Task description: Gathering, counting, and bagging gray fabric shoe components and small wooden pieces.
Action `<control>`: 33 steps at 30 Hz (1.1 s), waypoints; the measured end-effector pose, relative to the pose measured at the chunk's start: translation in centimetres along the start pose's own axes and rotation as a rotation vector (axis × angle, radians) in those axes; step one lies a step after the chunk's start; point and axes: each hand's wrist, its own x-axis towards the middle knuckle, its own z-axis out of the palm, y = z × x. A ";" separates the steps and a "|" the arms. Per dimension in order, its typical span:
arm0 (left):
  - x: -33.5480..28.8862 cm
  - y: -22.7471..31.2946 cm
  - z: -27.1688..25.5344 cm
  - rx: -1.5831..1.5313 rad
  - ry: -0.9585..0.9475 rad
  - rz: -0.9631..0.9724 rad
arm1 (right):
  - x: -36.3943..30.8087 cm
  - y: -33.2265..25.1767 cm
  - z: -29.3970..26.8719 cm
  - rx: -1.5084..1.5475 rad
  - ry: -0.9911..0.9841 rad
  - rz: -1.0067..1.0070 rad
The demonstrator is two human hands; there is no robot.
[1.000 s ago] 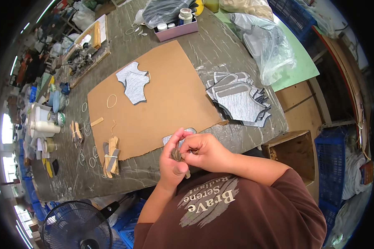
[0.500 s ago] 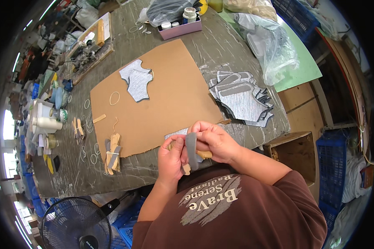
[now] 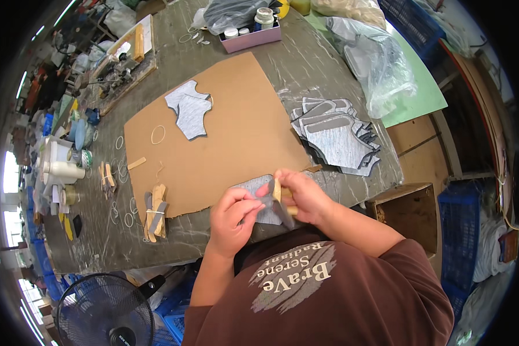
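Above the table's near edge, my right hand point(image 3: 303, 196) is closed on several short strips with tan and grey faces point(image 3: 278, 193), held on edge. My left hand point(image 3: 233, 222) faces it, thumb and forefinger pinched together at a grey strip point(image 3: 268, 202); how much of it they grip is partly hidden. Under my hands lies a grey heathered fabric piece point(image 3: 259, 184), partly covered by them. Two similar cut pieces point(image 3: 191, 115) overlap on the brown cardboard sheet point(image 3: 230, 144). To the right sits a pile of such pieces point(image 3: 334, 138), some with dark grey strips on them.
A bundle of tan and grey strips point(image 3: 155, 213) tied with a band lies at the left, a smaller bundle point(image 3: 107, 176) beyond it. Loose rubber bands point(image 3: 158, 135) are scattered about. A pink box point(image 3: 251, 40) of jars stands at the back. A fan point(image 3: 106, 311) is below the table's left side.
My left hand has moved a little left, away from the right hand. The strips in my right hand have turned on edge, and more of the fabric piece beneath shows.
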 end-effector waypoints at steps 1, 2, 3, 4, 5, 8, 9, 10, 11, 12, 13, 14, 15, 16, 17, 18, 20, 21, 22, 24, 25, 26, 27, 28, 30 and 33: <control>-0.5 -0.3 -0.1 -0.011 0.071 -0.002 | 0.4 -0.4 -0.8 0.045 0.024 0.006; -1.1 -0.6 -0.3 -0.025 0.141 -0.001 | 0.6 -0.9 -1.6 0.122 0.007 -0.019; -1.8 -1.2 -0.5 -0.027 0.139 -0.002 | 0.7 -1.5 -2.2 0.202 -0.009 -0.045; -2.6 -2.0 -0.7 -0.091 0.240 -0.261 | 0.5 -2.1 -2.1 0.168 0.095 -0.103; -2.7 -2.1 -1.1 -0.150 0.342 -0.521 | 0.4 -2.6 -2.8 0.220 -0.025 -0.143; -2.5 -2.7 -1.8 -0.291 0.278 -0.782 | 0.2 -3.2 -4.7 -0.011 -0.175 -0.232; -2.5 -3.0 -1.9 -0.373 0.234 -0.808 | -0.8 -3.3 -3.6 -0.612 -0.121 -0.324; -2.3 -2.9 -2.0 -0.348 0.228 -0.839 | -1.8 -3.3 -2.3 -1.216 -0.064 -0.403; -2.0 -3.1 -2.1 -0.347 0.233 -0.844 | -2.8 -3.1 -0.8 -1.604 -0.028 -0.552; -1.4 -3.5 -2.0 -0.366 0.201 -0.834 | -2.6 -2.0 -1.0 -1.802 -0.001 -0.686; -0.9 -3.8 -2.0 -0.384 0.171 -0.824 | -2.1 -0.9 -1.6 -1.998 0.028 -0.821; -0.3 -3.9 -1.9 -0.371 0.149 -0.816 | -1.6 -0.3 -1.9 -1.999 0.033 -0.821; 0.0 -4.2 -1.9 -0.373 0.146 -0.814 | -1.1 0.3 -2.2 -2.079 0.038 -0.798; 0.2 -4.5 -1.9 -0.360 0.111 -0.823 | -0.8 0.6 -2.6 -2.158 0.044 -0.774; 0.2 -4.8 -1.9 -0.344 0.076 -0.836 | -0.5 1.0 -2.9 -2.157 0.043 -0.771; 0.4 -4.9 -1.8 -0.352 0.070 -0.844 | -0.3 1.2 -3.3 -2.183 0.033 -0.849; 0.4 -5.0 -1.9 -0.347 0.065 -0.847 | -0.3 1.3 -3.6 -2.183 0.009 -0.969; 0.4 -5.1 -1.9 -0.342 0.060 -0.848 | -0.4 1.3 -3.7 -2.182 0.006 -0.966; 0.4 -5.1 -1.9 -0.342 0.061 -0.851 | -0.5 1.4 -3.7 -2.166 0.005 -0.996; 0.5 -5.0 -2.0 -0.310 0.046 -0.863 | -0.5 1.3 -3.7 -2.150 0.004 -1.025; 0.6 -5.0 -1.9 -0.310 0.046 -0.864 | -0.5 1.3 -3.8 -2.145 0.012 -1.030; 0.7 -5.0 -1.9 -0.315 0.046 -0.863 | -0.5 1.3 -3.8 -2.140 0.020 -1.036; 0.8 -4.9 -1.9 -0.321 0.045 -0.863 | -0.5 1.3 -3.8 -2.138 0.019 -1.036; 0.8 -4.8 -1.9 -0.320 0.045 -0.863 | -0.5 1.4 -3.8 -2.154 0.023 -1.011; 0.9 -4.7 -1.8 -0.280 0.032 -0.854 | -0.4 1.5 -3.8 -2.165 0.035 -0.993; 0.9 -4.7 -1.7 -0.234 0.030 -0.835 | -0.4 1.5 -3.7 -2.182 0.037 -1.005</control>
